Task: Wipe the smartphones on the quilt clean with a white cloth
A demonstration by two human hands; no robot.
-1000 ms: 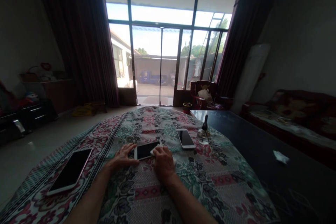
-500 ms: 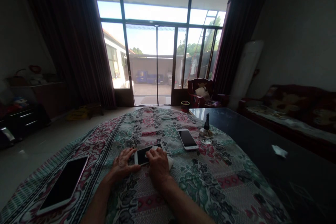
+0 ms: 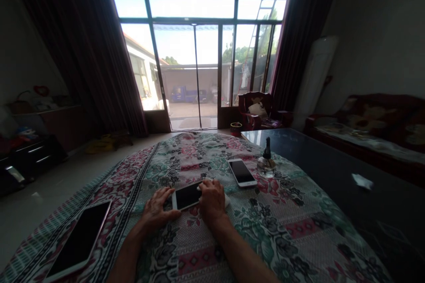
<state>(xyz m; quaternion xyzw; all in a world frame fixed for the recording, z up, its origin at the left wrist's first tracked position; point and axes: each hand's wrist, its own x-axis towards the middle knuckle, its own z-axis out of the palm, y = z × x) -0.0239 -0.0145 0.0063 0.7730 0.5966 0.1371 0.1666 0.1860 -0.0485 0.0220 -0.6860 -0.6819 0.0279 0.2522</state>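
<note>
A white smartphone [image 3: 186, 196] with a dark screen lies at a slant on the flowered tablecloth. My left hand [image 3: 156, 208] braces its left end, fingers at the upper corner and thumb at the lower one. Over the phone's right part, my right hand [image 3: 212, 199] has its fingers curled around a white tissue [image 3: 227, 200], pressed to the screen; most of the tissue is hidden under the hand. Beyond the right hand lies a second white smartphone [image 3: 242, 172]. A clear round bottle with a black top [image 3: 266, 166] stands beside it.
A large tablet [image 3: 79, 239] lies at the left on the tablecloth [image 3: 156, 252]. To the right, a dark glossy table [image 3: 318, 163] bears a crumpled white tissue [image 3: 362, 182]. A wooden armchair [image 3: 255, 110] and a sofa [image 3: 372, 119] stand farther off.
My right hand has slid to the right across the phone with the tissue, baring more screen. My left hand stays at the phone's left end. The camera view has shifted slightly.
</note>
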